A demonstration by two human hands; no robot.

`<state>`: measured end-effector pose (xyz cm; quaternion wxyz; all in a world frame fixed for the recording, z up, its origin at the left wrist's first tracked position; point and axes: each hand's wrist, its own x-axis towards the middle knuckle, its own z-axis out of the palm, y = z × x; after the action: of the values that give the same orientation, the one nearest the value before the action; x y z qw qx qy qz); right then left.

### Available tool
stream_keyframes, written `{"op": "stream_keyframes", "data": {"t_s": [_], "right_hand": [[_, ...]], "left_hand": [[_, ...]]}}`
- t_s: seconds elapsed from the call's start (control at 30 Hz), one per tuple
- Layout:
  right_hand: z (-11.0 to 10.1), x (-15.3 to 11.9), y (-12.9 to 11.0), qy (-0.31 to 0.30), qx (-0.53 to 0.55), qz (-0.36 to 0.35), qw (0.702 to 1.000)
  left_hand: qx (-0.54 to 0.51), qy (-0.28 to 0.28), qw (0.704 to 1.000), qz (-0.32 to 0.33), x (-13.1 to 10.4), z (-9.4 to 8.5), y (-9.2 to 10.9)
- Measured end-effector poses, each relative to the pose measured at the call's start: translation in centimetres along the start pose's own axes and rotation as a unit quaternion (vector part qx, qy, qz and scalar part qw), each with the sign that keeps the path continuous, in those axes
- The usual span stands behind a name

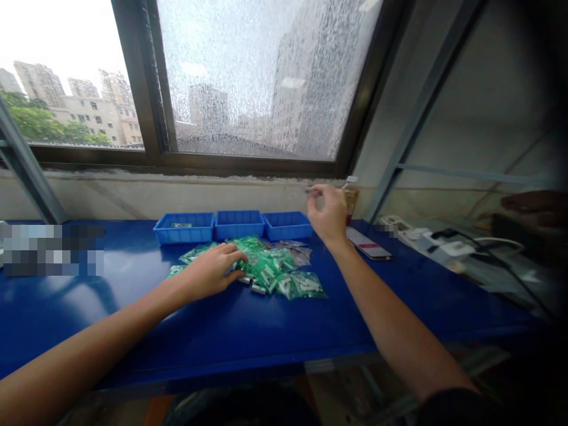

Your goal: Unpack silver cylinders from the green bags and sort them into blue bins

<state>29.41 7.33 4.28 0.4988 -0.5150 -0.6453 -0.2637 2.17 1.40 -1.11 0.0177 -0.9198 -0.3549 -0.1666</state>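
Tabletop [275, 337], one, blue, is stretching across the view I am following from afar. One heap of green-looking packets [268, 275] is lying on its middle, overlapping too much for me to be counting them. Three blue trays [239, 229] are standing in a row just behind; I am making out a few contents [181, 225] in the left one alone. I am judging the work to be at an early stage, with most packets lying outside the trays. Two hands are showing: the left hand [212, 272] is resting at the heap's left side, fingers curling, and I cannot tell whether it is gripping any packet; the right hand [329, 214] is hanging raised near the right tray, pinching something. One phone [371, 246] is lying to the right, and one bottle [351, 198] is standing partly hidden behind that hand. Two metallic pieces [258, 289] are lying loose at the heap's near edge. Smallest, one dark piece [308, 190] is sitting between the right fingertips, too blurred for me to be identifying.
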Motion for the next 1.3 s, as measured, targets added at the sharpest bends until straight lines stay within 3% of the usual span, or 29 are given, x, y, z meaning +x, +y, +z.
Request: {"op": "stream_keyframes", "data": {"t_s": [0.07, 0.17, 0.23, 0.33, 0.47, 0.73, 0.87, 1.07, 1.3], "right_hand": [[0.6, -0.5, 0.2, -0.179, -0.055, -0.011, 0.982], [0.9, -1.0, 0.0, -0.397, -0.066, -0.02, 0.915], [0.9, -1.3, -0.3, -0.461, -0.043, -0.04, 0.885], [1.1, -1.6, -0.8, -0.499, 0.006, -0.091, 0.862], [2.0, -2.2, -0.9, -0.497, 0.031, -0.118, 0.859], [1.9, -2.2, -2.2, -0.388, 0.046, -0.087, 0.916], [1.0, -2.1, -4.1, -0.352, 0.161, -0.033, 0.921], [0.2, -2.9, -7.1, -0.355, 0.342, 0.057, 0.868], [0.3, -3.8, -8.6, -0.366, 0.525, 0.193, 0.744]], "left_hand": [[-0.001, -0.006, 1.0, -0.01, -0.1, 0.0, 0.0], [-0.004, -0.017, 1.0, -0.025, -0.1, 0.0, -0.1], [-0.003, -0.021, 0.999, -0.029, -0.1, -0.1, -0.1], [0.006, -0.021, 1.0, -0.023, -0.1, -0.2, 0.0], [0.013, -0.017, 1.0, -0.018, -0.1, -0.3, 0.1], [0.0, 0.004, 1.0, -0.01, -0.2, -0.4, 0.3], [-0.015, 0.034, 0.999, -0.014, -0.1, -0.3, 0.2], [-0.126, 0.065, 0.987, -0.078, 0.3, -0.8, 0.5], [-0.216, 0.076, 0.962, -0.145, 0.5, -1.0, 0.4]]}}
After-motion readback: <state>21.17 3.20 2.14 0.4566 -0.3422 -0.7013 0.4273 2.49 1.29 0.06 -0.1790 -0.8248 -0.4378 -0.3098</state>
